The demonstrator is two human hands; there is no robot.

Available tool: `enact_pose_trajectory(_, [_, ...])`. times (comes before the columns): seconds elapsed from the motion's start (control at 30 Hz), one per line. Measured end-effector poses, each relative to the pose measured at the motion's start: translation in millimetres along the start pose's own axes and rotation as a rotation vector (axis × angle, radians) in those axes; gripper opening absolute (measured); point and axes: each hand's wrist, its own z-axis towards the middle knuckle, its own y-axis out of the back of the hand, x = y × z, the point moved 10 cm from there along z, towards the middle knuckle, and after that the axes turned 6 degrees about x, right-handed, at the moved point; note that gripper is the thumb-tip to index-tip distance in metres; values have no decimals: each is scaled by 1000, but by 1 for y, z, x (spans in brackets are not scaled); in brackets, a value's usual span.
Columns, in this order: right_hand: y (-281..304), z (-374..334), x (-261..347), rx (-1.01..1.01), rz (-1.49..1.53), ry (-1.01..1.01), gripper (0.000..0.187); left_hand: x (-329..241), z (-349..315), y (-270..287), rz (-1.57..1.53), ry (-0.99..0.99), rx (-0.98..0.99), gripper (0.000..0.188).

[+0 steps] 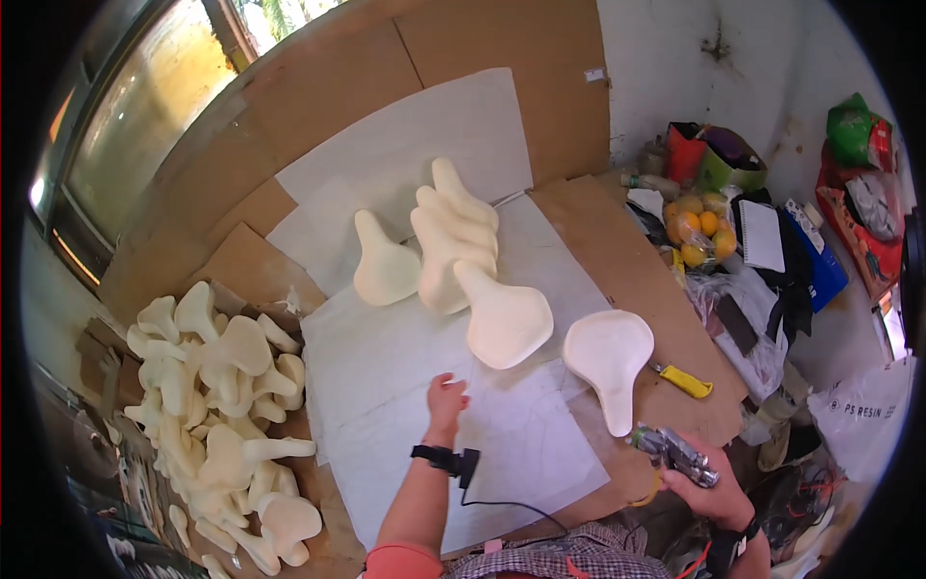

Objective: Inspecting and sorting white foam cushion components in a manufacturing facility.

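My right hand (716, 492) is wrapped round a metal spray gun (673, 454) with a greenish tip, low on the right. Just beyond the gun, a cream foam bicycle saddle pad (608, 352) lies with its narrow end toward me. My left hand (447, 403) hovers over the white sheet (376, 405), empty, its fingers loosely bent and apart. The pad closest to it is another cream saddle pad (511, 326), whose nose rests against a row of overlapping pads (453, 251). One more pad (383, 261) stands left of that row.
A big heap of saddle pads (227, 376) fills the left side. A yellow utility knife (687, 380) lies on the cardboard (666, 318) at right. Beyond are a bag of oranges (702, 232), a notebook (762, 234) and plastic bags. A cable runs from my left wrist.
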Motion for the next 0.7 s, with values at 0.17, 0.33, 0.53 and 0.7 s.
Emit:
enact_pose_trajectory(0.17, [-6,18,40,-97,176,242,51,-1,37,19,76,-45,-7,50])
enact_pose_trajectory(0.33, [-6,21,24,-18,1,117,54,-10,69,-49,36,-21,247,46])
enact_pose_trajectory(0.53, [-18,30,48,-84,95,264,48,-18,51,-69,-11,-13,250,41])
enact_pose_trajectory(0.7, [-37,67,50,-11,48,136,57,-17,26,66,-61,-166,37,39])
